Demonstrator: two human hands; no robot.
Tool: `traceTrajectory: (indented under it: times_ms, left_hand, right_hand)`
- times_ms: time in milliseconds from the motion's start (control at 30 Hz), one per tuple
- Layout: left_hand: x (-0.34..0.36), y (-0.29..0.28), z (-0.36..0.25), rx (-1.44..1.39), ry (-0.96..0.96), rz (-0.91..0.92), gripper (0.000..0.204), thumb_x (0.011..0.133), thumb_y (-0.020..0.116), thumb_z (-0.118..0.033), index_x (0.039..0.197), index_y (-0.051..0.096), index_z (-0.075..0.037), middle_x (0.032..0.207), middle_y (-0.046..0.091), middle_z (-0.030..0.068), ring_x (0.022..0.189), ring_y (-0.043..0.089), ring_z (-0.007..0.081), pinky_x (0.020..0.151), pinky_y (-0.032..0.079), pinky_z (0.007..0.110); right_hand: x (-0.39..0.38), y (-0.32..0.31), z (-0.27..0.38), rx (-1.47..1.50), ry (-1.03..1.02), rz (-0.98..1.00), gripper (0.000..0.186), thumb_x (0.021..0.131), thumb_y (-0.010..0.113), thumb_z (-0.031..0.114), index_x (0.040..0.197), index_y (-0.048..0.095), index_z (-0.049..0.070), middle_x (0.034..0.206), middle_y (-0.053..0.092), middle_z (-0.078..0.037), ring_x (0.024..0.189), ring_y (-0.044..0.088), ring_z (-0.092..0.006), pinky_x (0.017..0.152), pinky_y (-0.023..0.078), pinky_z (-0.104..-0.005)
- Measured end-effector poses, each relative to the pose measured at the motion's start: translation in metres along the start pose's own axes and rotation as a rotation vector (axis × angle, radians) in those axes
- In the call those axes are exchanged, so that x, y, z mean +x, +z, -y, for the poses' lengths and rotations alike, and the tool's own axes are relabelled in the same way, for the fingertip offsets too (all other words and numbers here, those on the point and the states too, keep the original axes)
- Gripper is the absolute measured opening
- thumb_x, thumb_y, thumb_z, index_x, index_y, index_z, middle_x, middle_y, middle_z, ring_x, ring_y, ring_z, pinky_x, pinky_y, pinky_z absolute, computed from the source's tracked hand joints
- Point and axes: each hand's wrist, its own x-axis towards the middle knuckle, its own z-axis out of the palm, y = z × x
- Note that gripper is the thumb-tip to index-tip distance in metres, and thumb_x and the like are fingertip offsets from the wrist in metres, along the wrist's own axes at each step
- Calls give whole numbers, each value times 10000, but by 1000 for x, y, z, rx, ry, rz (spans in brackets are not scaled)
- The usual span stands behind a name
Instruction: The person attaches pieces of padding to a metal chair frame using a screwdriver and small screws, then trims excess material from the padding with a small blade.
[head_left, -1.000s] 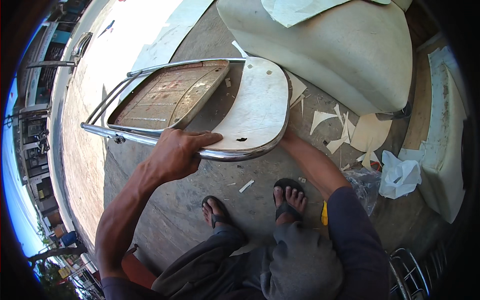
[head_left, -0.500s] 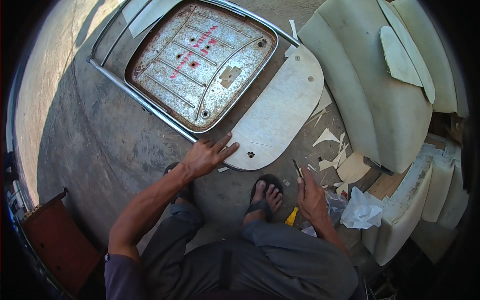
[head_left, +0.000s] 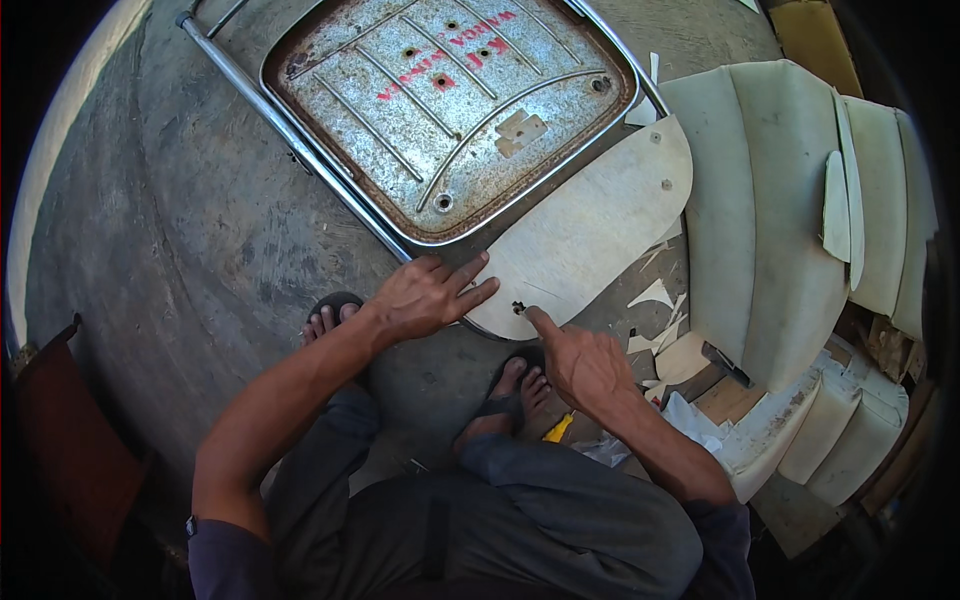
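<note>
A pale, rounded plywood panel (head_left: 600,215) lies on the floor beside a rusty metal seat pan (head_left: 455,110). My left hand (head_left: 420,295) rests on the panel's near left end, fingers stretched and a little apart, holding nothing. At the jagged hole (head_left: 519,308) in that end, the outstretched index finger of my right hand (head_left: 585,365) comes down on the wood. The other right fingers are curled under; the small knife seen in them half a second ago is hidden beneath the hand. Two hardware spots show at the panel's far end.
A chrome tube frame (head_left: 300,150) surrounds the seat pan. Cream padded cushions (head_left: 765,210) stand at right, with wood scraps (head_left: 655,295) and clear plastic (head_left: 690,420) near them. A yellow-handled tool (head_left: 559,428) lies by my foot. A reddish-brown panel (head_left: 70,450) is at lower left.
My right hand has moved up and left from beside the panel to its hole, and the knife has gone out of sight. My left hand stays on the panel. The view has shifted.
</note>
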Motion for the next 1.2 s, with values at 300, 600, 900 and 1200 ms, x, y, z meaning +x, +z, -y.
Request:
traceTrajectory:
  times_ms: [300,600,900,1200]
  left_hand:
    - [2,-7,-2,-49,-30,42,511,905,595,-134,1414,619,-175,1483,584,196,807,728,198,719,576,321]
    - [3,-9,-3,-77,-40,103,503,910,589,-131,1412,616,-164,1491,573,203,882,742,227,769,594,334]
    - [5,-11,-6,-90,-38,127,494,912,586,-131,1404,621,-168,1487,575,198,1015,746,263,835,606,343]
    - [4,-9,-4,-79,-54,65,481,915,589,-126,1392,629,-170,1479,583,194,915,744,245,787,605,345]
  right_hand:
    - [6,2,8,-63,12,-20,486,970,515,149,1453,509,98,801,709,-246,734,697,-484,668,538,-590]
    - [11,-16,16,-132,-18,91,494,965,552,188,1443,536,65,878,719,-253,795,726,-447,722,576,-540]
    - [15,-18,6,-252,-220,-28,472,930,564,118,1401,587,82,786,716,-227,729,725,-426,666,581,-514]
    - [16,-32,3,22,-2,2,364,967,557,126,1311,672,103,832,694,-309,839,696,-490,760,570,-534]
